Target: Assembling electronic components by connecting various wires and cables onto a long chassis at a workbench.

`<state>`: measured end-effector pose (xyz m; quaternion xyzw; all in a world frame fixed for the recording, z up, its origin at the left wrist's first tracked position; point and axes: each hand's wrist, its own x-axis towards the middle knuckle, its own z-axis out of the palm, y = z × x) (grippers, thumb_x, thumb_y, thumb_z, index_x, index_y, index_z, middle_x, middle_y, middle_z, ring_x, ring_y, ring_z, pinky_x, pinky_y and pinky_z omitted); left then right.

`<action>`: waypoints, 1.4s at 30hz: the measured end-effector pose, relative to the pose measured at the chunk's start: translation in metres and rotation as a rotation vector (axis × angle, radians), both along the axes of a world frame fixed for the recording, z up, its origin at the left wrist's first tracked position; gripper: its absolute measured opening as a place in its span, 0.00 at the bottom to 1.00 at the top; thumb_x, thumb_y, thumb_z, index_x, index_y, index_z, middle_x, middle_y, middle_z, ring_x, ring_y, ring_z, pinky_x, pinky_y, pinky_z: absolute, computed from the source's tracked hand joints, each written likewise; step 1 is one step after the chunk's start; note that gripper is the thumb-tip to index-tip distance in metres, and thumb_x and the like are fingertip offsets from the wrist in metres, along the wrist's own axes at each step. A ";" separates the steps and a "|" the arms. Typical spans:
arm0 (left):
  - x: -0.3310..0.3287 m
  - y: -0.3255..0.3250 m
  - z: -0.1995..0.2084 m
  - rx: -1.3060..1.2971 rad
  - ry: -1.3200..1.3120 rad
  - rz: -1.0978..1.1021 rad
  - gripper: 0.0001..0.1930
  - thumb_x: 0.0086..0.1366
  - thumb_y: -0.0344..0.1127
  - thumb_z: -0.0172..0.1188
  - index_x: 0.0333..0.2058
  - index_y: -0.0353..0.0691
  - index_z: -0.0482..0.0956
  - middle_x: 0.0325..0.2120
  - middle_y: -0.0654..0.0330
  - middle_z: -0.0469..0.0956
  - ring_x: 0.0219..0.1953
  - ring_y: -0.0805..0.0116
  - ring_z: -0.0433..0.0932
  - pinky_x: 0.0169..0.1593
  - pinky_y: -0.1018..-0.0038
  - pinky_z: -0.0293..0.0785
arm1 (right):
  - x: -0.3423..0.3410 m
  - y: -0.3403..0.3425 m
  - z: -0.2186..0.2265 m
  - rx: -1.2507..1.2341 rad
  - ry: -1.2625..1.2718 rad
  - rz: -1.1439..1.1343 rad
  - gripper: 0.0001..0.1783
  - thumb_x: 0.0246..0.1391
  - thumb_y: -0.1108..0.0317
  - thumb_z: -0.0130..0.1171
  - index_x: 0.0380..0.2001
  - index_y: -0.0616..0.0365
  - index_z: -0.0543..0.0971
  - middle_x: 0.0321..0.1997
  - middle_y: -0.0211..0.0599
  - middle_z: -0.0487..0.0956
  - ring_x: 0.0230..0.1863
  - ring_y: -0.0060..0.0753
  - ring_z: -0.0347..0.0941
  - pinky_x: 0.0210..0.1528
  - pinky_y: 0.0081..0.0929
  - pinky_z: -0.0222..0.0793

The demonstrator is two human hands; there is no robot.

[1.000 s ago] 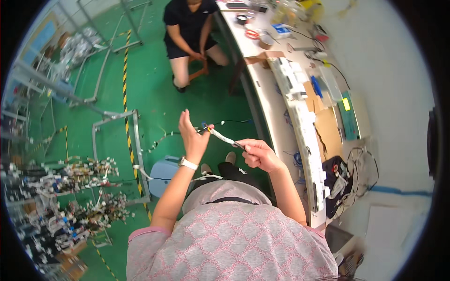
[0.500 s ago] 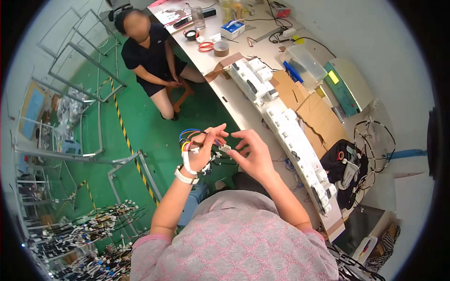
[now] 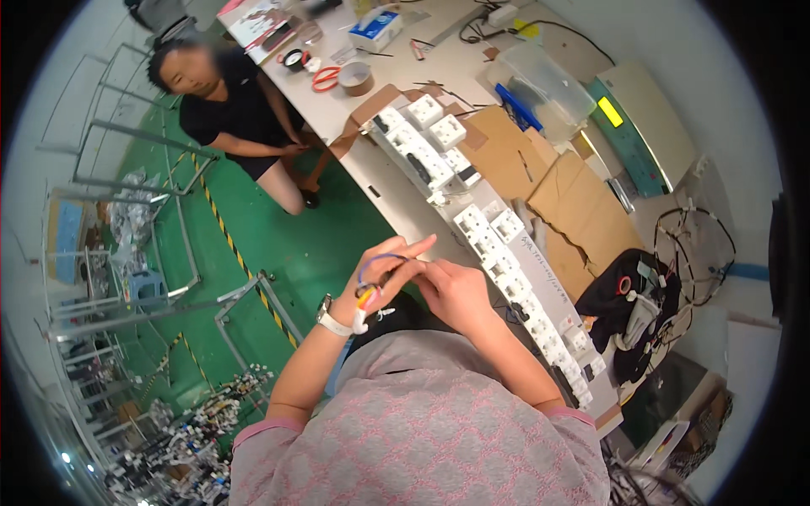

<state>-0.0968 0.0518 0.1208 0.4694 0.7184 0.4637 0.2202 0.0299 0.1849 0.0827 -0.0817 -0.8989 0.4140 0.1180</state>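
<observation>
My left hand (image 3: 381, 274) is closed on a wire harness (image 3: 368, 295) with blue, yellow and white strands, which loops over the fingers and hangs beside the palm. My right hand (image 3: 456, 295) meets the left fingertips, thumb and fingers pinched together. What lies between the pinched fingers is hidden. Just right of both hands, a long board with a row of white connector blocks (image 3: 509, 287) runs along the table edge.
On the table (image 3: 384, 198) are brown tape (image 3: 355, 79), red-handled scissors (image 3: 326, 79), cardboard (image 3: 582, 221), a clear plastic bin (image 3: 544, 84) and a green-fronted device (image 3: 633, 139). A seated person (image 3: 236, 110) is at far left; metal frames (image 3: 135, 190) and heaped cables (image 3: 177, 438) stand left.
My right hand has closed in from apart to touch the left fingertips. The white connector seen between my hands is now covered. The view has shifted, bringing the board nearer my hands.
</observation>
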 end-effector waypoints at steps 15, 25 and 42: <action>-0.041 0.026 -0.076 -0.081 -0.266 -0.185 0.09 0.67 0.30 0.60 0.43 0.34 0.76 0.16 0.59 0.67 0.18 0.72 0.64 0.25 0.74 0.62 | -0.030 0.005 -0.061 0.564 0.320 -0.776 0.13 0.37 0.78 0.72 0.31 0.53 0.84 0.40 0.34 0.83 0.39 0.43 0.79 0.41 0.34 0.78; -0.060 0.041 -0.082 -0.039 -0.262 -0.344 0.11 0.62 0.25 0.62 0.43 0.35 0.73 0.15 0.59 0.62 0.16 0.66 0.63 0.24 0.70 0.61 | -0.034 -0.008 -0.048 0.479 0.268 -0.822 0.15 0.36 0.80 0.71 0.32 0.57 0.83 0.37 0.35 0.83 0.38 0.40 0.78 0.41 0.32 0.77; -0.050 0.081 -0.122 -0.074 -0.446 -0.233 0.11 0.66 0.33 0.64 0.26 0.36 0.74 0.15 0.71 0.65 0.20 0.85 0.58 0.23 0.80 0.54 | -0.031 0.034 -0.014 0.394 -0.106 -0.648 0.16 0.34 0.77 0.71 0.29 0.58 0.76 0.35 0.37 0.77 0.43 0.44 0.71 0.45 0.39 0.69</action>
